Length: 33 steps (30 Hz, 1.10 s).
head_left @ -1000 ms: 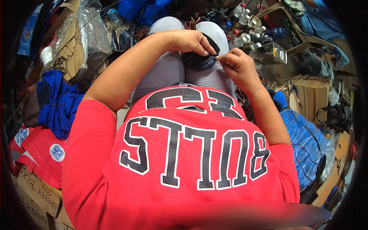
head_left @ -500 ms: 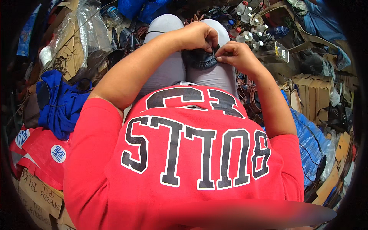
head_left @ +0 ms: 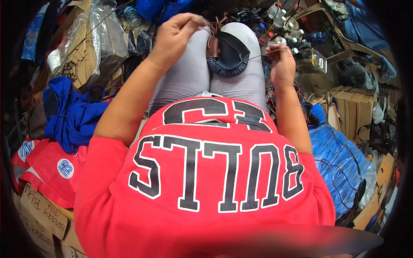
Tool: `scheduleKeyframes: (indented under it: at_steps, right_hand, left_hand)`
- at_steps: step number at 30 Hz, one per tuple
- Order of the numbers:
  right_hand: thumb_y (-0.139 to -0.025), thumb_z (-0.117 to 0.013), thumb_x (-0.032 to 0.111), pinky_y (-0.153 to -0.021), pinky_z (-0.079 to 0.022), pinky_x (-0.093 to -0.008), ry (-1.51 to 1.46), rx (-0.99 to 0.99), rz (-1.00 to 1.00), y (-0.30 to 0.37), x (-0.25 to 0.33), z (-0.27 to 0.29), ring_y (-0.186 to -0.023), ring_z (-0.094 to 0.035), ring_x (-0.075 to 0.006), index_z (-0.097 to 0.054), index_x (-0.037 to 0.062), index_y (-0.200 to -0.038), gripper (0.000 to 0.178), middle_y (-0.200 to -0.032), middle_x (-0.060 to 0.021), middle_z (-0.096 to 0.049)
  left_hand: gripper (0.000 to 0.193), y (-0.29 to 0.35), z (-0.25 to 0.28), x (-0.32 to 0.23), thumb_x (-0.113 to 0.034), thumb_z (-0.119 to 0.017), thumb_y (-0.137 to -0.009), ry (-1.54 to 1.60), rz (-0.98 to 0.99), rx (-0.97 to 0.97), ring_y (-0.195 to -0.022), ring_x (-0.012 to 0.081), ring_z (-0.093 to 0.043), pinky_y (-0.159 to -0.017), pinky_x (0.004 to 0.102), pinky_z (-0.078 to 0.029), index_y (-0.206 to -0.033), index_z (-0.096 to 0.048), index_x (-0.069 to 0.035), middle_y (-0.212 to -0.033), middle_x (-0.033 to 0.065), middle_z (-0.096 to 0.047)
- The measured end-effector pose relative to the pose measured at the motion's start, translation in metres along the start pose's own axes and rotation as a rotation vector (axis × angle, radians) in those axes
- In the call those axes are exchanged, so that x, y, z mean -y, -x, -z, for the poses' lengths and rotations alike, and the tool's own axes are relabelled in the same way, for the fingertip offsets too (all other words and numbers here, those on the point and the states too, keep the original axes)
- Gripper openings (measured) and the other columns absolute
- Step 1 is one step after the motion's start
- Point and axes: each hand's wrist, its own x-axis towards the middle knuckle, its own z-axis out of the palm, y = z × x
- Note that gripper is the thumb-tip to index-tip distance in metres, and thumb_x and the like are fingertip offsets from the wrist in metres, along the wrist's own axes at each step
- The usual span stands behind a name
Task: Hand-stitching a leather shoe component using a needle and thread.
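Note:
A black leather shoe upper (head_left: 232,53) with a puckered, gathered toe rests across my thighs between the knees. Against its left side lies a brown leather piece (head_left: 212,46) with thin brown laces. Up and left of the upper, my left hand (head_left: 174,38) has its fingertips pinched together; what they hold is too small to make out. Out to the right, my right hand (head_left: 282,64) is closed on a thin thread (head_left: 259,55), which runs taut to the right edge of the upper.
Several small bottles (head_left: 292,32) stand beyond my right knee. Blue cloth (head_left: 71,114) and red bags (head_left: 51,167) lie on the left, near cardboard (head_left: 45,213). On the right are a blue plastic bundle (head_left: 337,167), a brush (head_left: 317,114) and a cardboard box (head_left: 355,109).
My hands have moved apart from their pinch at the shoe upper, the left going up-left and the right outward. The thread now stretches out, and the upper lies uncovered.

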Motion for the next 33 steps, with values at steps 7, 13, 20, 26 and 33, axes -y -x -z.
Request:
scheduleKeyframes:
  at_steps: [7, 13, 20, 26, 33]
  right_hand:
    - [-0.099, -0.038, 0.036, -0.057, -0.031, -0.0279, -0.636, 0.290, -0.434, 0.027, 0.036, -0.023, -0.047, -0.025, -0.0097, -0.034, 0.0132, -0.061, 0.045, -0.052, 0.0033, -0.028]
    - [-0.097, -0.043, 0.038, -0.074, -0.044, -0.0357, -0.547, 0.350, -0.506, 0.027, 0.039, 0.006, -0.055, -0.043, -0.0163, -0.046, 0.0110, -0.065, 0.042, -0.056, -0.0010, -0.043]
    - [-0.086, -0.063, 0.023, -0.091, -0.041, -0.0343, 0.790, 0.256, -0.321, 0.026, 0.062, 0.107, -0.097, -0.056, -0.0200, -0.061, 0.0067, -0.116, 0.033, -0.107, -0.0085, -0.060]
    - [-0.088, -0.061, 0.026, -0.075, -0.044, -0.0258, 0.840, 0.535, -0.056, 0.011, 0.088, 0.002, -0.083, -0.053, -0.0103, -0.065, 0.0030, -0.099, 0.026, -0.088, -0.0023, -0.061]
    - [-0.087, -0.058, 0.020, -0.053, -0.035, -0.0269, 1.074, 0.869, -0.191, 0.009, 0.082, -0.050, -0.060, -0.037, -0.0059, -0.050, 0.0004, -0.069, 0.027, -0.060, 0.0027, -0.040]
  left_hand:
    - [0.046, -0.005, -0.032, -0.009, -0.036, -0.034, -0.101, 1.162, 0.355, 0.241, -0.055, 0.0129, -0.041, -0.074, 0.0328, -0.043, -0.062, -0.040, -0.011, -0.060, 0.0001, -0.040]
    - [0.044, -0.010, -0.007, -0.006, -0.035, -0.037, -0.100, 0.998, 0.478, 0.186, -0.053, 0.0125, -0.039, -0.069, 0.0329, -0.042, -0.065, -0.044, -0.010, -0.058, -0.0007, -0.040]
    - [0.052, -0.009, 0.109, 0.027, -0.018, -0.068, -0.079, -0.161, 0.206, 0.323, -0.092, 0.0095, -0.060, -0.081, 0.0249, -0.046, -0.129, -0.054, -0.010, -0.111, 0.0069, -0.064]
    - [0.032, -0.019, 0.051, 0.007, -0.015, -0.067, -0.082, -0.237, -0.019, 0.191, -0.092, 0.0118, -0.057, -0.080, 0.0249, -0.045, -0.114, -0.064, -0.009, -0.108, 0.0026, -0.061]
    - [0.023, -0.035, -0.063, 0.006, -0.026, -0.070, -0.079, -0.343, -0.153, 0.507, -0.093, 0.0269, -0.059, -0.085, 0.0353, -0.046, -0.093, -0.068, -0.008, -0.095, 0.0119, -0.060]
